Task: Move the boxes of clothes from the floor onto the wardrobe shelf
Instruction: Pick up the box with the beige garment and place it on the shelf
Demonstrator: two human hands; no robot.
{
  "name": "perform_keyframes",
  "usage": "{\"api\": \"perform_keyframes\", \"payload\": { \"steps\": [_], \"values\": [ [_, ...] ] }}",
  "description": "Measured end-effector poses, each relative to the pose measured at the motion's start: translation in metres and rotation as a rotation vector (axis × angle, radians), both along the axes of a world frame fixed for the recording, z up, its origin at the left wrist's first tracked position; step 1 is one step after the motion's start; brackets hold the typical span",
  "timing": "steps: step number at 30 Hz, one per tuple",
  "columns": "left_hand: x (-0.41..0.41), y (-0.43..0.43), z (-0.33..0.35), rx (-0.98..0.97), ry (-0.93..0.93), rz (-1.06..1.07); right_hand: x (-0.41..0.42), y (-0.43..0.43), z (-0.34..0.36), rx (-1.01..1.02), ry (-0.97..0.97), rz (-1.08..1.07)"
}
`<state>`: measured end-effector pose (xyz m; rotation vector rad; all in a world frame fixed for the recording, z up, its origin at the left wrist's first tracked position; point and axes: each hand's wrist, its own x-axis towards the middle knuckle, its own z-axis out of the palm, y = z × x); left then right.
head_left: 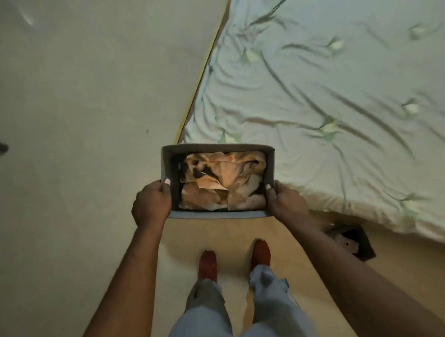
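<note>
1 grey fabric box (222, 217), open top, held up over the floor (44, 104) w/ both hands, in front of the person's 2 red shoes (207, 264). Inside the box: crumpled clothes (222, 182), orange/tan w/ dark patches; can't count separate pieces.

2 hands on it. Left hand (151, 203) clamps the box's left wall near the front corner, thumb hooked over the rim. Right hand (286, 201) grips the right wall same way, thumb on the rim.

Right of & beyond the box: 1 bed (343, 73), pale wrinkled sheet; box's far edge overlaps its corner. Below-right of the box, by the bed's edge: 1 dark item (354, 242), too dim to ID.
</note>
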<state>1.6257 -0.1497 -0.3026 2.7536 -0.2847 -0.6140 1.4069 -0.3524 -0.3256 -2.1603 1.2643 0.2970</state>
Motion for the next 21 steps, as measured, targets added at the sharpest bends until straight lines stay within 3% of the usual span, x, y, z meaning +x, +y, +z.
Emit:
{"api": "perform_keyframes", "payload": {
  "steps": [8, 21],
  "values": [
    [-0.025, -0.050, 0.105, -0.155, -0.132, -0.380, -0.094, 0.032, 0.113, -0.126, -0.108, -0.408],
    [-0.207, -0.166, 0.163, -0.292, -0.070, -0.870, -0.296, 0.066, 0.163, -0.346, -0.097, -1.029]
  ]
}}
